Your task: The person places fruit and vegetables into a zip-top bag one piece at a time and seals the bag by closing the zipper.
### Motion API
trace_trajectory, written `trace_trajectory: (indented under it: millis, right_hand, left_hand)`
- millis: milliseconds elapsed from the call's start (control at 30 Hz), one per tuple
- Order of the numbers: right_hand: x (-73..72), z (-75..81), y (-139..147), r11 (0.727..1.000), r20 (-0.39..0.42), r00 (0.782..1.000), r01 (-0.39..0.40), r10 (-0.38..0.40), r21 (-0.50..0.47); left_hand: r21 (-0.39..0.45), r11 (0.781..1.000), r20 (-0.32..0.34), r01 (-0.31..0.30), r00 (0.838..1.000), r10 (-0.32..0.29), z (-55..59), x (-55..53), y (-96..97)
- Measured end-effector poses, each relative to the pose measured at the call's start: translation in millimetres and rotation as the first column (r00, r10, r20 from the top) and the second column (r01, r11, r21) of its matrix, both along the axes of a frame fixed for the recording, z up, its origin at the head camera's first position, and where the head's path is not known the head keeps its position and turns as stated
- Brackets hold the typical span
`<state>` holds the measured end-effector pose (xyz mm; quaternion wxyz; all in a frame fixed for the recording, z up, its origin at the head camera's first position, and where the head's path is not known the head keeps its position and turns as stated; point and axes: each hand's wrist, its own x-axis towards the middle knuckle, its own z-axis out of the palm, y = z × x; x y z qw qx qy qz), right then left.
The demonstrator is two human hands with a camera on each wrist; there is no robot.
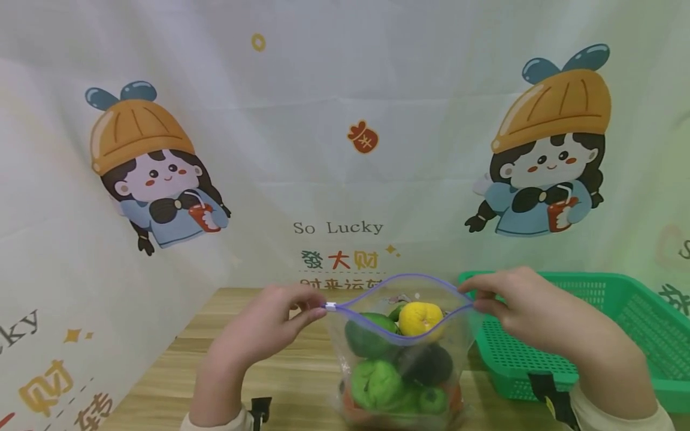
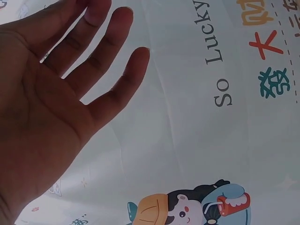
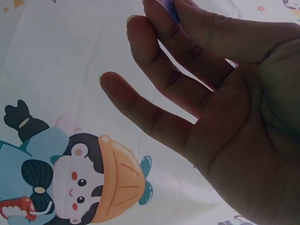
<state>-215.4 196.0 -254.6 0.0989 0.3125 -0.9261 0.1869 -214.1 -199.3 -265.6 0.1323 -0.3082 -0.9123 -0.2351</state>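
A clear slider zip bag (image 1: 399, 383) with a purple-edged mouth stands upright on the wooden table, its mouth spread apart. My left hand (image 1: 269, 326) pinches the mouth's left end, right at the white slider (image 1: 331, 306). At the opposite end, my right hand (image 1: 530, 311) pinches the purple edge between thumb and fingers. Inside the bag are a yellow round fruit (image 1: 420, 318) on top, a dark green oval one (image 1: 369, 335), a blackish one (image 1: 428, 364) and a lumpy green one (image 1: 375, 385). Something orange-red shows low down. Both wrist views show the other fingers loosely spread.
A green plastic basket (image 1: 539, 382) stands to the right, partly behind my right forearm. Wooden tabletop (image 1: 291, 383) extends left of the bag. Behind everything hangs a pale printed cloth (image 1: 323, 149) with cartoon figures and lettering.
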Motion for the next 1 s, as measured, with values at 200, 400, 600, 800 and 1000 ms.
trace_trajectory:
  millis: [200,400,600,800,1000]
  right_hand:
    - [1.2,1.5,-3,1.000,-0.006,1.000,-0.005,0.005,0.007]
    - [6.9,-1.4,-9,1.000,0.033,0.999,0.013,-0.014,0.025]
    - [31.8,-0.5,-29,0.988,-0.090,0.989,0.122,-0.114,0.091]
    - [60.7,-5.1,-78,0.993,-0.416,0.909,0.069,-0.024,0.093]
    - [58.3,-16.9,-138,0.990,-0.508,0.861,0.085,-0.015,0.113]
  left_hand:
    - [0.022,0.999,-0.027,0.027,0.999,-0.026,-1.5,0.5,1.6]
    - [0.016,0.999,-0.006,0.036,0.999,-0.035,-3.2,-0.9,4.7]
    - [0.020,0.999,0.011,0.043,0.999,-0.043,-3.1,0.6,5.4]
    - [0.021,0.997,0.005,0.070,0.998,-0.070,1.5,4.8,7.9]
    - [0.019,0.996,-0.019,0.093,0.996,-0.092,4.5,8.2,12.0]
